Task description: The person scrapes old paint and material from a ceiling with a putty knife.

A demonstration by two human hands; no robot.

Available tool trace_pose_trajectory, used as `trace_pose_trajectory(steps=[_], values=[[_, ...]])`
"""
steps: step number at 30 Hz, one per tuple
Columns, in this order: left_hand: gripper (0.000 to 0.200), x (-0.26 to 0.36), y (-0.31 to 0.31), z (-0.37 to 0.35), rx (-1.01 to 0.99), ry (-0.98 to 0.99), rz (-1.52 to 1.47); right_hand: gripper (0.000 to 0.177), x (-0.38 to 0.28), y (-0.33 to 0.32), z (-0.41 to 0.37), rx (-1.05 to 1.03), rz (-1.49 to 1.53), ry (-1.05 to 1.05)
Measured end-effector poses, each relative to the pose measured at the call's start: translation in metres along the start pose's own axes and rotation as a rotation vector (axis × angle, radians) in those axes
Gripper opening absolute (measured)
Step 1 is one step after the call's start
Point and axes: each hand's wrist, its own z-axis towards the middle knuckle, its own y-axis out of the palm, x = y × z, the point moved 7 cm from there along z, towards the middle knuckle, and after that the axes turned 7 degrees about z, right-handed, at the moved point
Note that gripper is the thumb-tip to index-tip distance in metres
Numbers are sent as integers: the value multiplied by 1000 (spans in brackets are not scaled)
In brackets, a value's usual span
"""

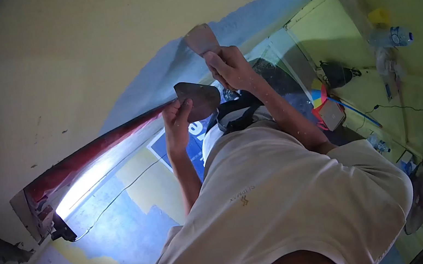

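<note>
Dark flat blade [201, 101] was pinched in left hand [176, 116], thumb over its edge; right hand [233, 68], fingers curled tight, gripped a brownish scraper [201, 40] near the wall [64, 72], contact unclear. 2 tools, near each other. Bottle [391, 37] far right.

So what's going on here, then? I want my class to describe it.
A person in a white T-shirt has both hands in use. The right hand grips a flat, brownish, flared blade near a cream-painted surface with a grey-blue patch. The left hand holds a dark, flat, broad plate, apart from the blade. Whether the blade touches the surface is unclear.
</note>
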Motion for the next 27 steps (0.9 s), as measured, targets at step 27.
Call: trace_pose_trajectory(steps=[27], values=[[21, -19, -7, -3, 63, 66, 47, 46, -21, 12, 7, -68, -96, -25]])
